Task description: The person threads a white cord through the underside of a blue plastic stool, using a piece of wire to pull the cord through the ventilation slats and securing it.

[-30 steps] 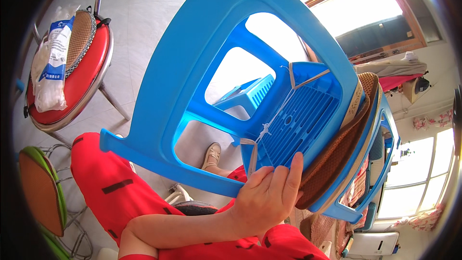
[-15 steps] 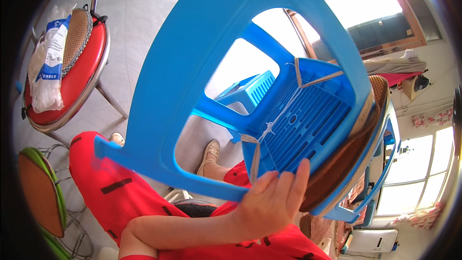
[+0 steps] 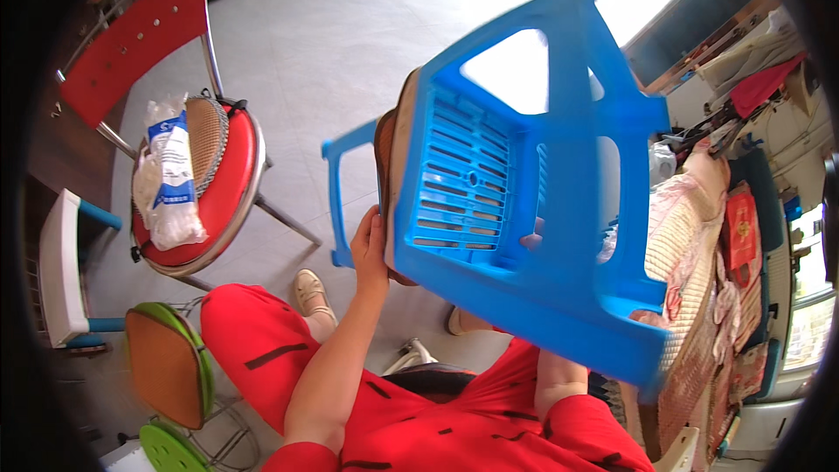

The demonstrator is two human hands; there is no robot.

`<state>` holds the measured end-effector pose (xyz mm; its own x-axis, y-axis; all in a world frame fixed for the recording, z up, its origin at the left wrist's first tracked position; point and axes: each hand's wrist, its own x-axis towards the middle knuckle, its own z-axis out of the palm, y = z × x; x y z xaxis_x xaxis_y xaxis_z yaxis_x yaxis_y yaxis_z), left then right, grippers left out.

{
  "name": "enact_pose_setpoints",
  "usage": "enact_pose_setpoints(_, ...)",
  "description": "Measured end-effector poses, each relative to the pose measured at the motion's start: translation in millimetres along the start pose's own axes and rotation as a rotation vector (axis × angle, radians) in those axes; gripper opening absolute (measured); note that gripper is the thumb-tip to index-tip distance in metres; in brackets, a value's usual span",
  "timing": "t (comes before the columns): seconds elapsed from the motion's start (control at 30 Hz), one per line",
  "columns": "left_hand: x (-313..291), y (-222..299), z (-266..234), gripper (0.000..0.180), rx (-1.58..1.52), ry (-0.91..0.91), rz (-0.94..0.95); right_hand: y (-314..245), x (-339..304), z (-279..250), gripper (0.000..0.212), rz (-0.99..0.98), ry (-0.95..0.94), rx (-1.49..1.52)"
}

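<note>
- Left hand (image 3: 370, 249): fingers closed around the near left edge of the blue chair (image 3: 572, 153), at its seat and brown cushion (image 3: 384, 157).
- Right hand (image 3: 532, 235): mostly hidden by the blue chair; a small skin-toned patch shows inside the frame. Its grip cannot be told. The right forearm (image 3: 559, 376) passes up behind the lower edge of the chair.
- Blue chair: raised over the lap, tipped on its side, with the slatted underside (image 3: 472, 179) of the seat turned to view and the legs toward the right. Some blur along the legs.
- Brown cushion: lies against the seat's upper face, turned left; a blue loop of the frame extends beyond it.
- Red trousers (image 3: 262, 350): worn by the person, legs spread below the chair. A beige shoe (image 3: 312, 293) rests on the grey floor (image 3: 288, 44).
- Left side: red chair (image 3: 238, 201) with metal legs, bearing a woven pad (image 3: 208, 135) and a clear and blue plastic package (image 3: 175, 175), the package partly over the pad.
- Lower left: round stool (image 3: 166, 367), brown on top with a green rim, just beside the left knee.
- Right side: bed (image 3: 690, 253) with a pale quilted cover, beyond the chair; a red packet (image 3: 741, 232) lies near its far side.
</note>
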<state>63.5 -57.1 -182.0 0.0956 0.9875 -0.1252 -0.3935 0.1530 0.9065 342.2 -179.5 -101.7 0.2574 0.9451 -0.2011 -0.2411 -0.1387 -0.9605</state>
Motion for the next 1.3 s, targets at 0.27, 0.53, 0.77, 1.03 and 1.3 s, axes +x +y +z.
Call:
enact_pose_setpoints(0.27, 7.4, -64.8, -92.5, 0.036, -0.110, 0.112, -0.122, 35.2, 27.0, 42.4, 0.025, 0.165, -0.121, -0.109)
enact_pose_setpoints(0.53, -3.0, -98.2, -129.5, 0.035, -0.413, -0.001, -0.201, 34.7, 29.2, 65.7, 0.025, 0.107, -0.194, -0.153)
enact_pose_setpoints(0.77, 4.7, -32.5, -152.3, 0.044, -0.058, 0.111, -0.291, 58.6, 42.8, 43.6, 0.034, -0.174, -0.344, -0.471)
enact_pose_setpoints(1.03, 9.7, 94.1, -90.6, 0.056, 0.235, -0.161, -0.404, 55.7, 68.7, 42.7, 0.044, 0.038, -0.020, -0.419)
enact_pose_setpoints(1.3, 37.4, 93.7, -111.2, 0.039, 0.487, -0.176, -0.527, 39.5, 76.0, 53.2, 0.043, 0.450, -0.109, -0.105)
